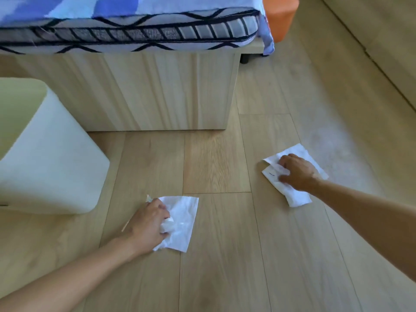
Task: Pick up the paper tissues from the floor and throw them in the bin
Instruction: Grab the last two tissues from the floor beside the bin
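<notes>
Two white paper tissues lie on the wooden floor. My left hand (148,224) rests on the left tissue (183,221), its fingers curled and bunching the tissue's left edge. My right hand (297,171) presses on the right tissue (297,195), fingers bent around a fold of it; parts of this tissue stick out beyond the hand on all sides. The white bin (45,158) stands on the floor at the left, close to my left hand. Only its side wall and top corner show; its opening is out of view.
A wooden bed base (157,91) with a patterned mattress (135,32) stands behind the tissues. An orange object (281,16) sits beyond the bed's corner. A light wooden cabinet front (382,41) runs along the right. A thin stick (126,226) lies under my left hand.
</notes>
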Available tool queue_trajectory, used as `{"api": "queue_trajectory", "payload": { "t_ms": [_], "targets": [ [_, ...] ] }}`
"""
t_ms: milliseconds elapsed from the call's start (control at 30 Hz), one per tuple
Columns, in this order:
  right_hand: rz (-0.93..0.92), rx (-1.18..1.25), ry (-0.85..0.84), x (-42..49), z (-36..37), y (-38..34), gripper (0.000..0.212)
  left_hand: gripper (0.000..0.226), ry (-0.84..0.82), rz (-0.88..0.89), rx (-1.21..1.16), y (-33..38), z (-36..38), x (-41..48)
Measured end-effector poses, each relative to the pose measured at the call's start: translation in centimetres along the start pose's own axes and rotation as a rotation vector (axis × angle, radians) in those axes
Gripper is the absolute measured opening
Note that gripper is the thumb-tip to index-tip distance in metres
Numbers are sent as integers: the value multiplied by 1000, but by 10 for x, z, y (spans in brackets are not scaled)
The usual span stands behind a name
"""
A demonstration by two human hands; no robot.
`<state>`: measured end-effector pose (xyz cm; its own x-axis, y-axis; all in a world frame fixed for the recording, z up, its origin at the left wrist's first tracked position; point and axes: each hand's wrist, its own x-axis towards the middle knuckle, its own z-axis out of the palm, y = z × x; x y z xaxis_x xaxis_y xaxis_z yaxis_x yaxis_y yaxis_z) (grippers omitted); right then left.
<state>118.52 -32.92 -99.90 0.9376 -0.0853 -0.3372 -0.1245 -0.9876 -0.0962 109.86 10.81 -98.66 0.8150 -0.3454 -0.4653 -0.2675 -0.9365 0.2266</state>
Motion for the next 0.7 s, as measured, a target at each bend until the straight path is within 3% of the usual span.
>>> {"api": "queue_trajectory", "payload": {
  "t_ms": [33,67,133,300,400,600,700],
  "targets": [
    [-14,-26,-30,-5,-3,-5,10,13,10,3,33,4,-3,0],
    [-21,-46,-58,-10,-8,-14,9,6,20,6,59,8,-9,0],
    [-55,-34,-65,-14,-18,-38,17,22,39,-22,21,15,-22,-3],
    [-152,375,32,-17,-66,-127,9,28,313,-92,-408,24,-70,-7],
    [-213,616,24,-32,-97,-183,24,44,468,-153,-646,29,-106,-14],
    [-325,848,-37,-65,-147,-258,26,72,663,-157,-918,29,-164,-33],
    [-375,899,-56,-80,-169,-274,13,73,736,-143,-925,27,-183,-45]
  ]
}}
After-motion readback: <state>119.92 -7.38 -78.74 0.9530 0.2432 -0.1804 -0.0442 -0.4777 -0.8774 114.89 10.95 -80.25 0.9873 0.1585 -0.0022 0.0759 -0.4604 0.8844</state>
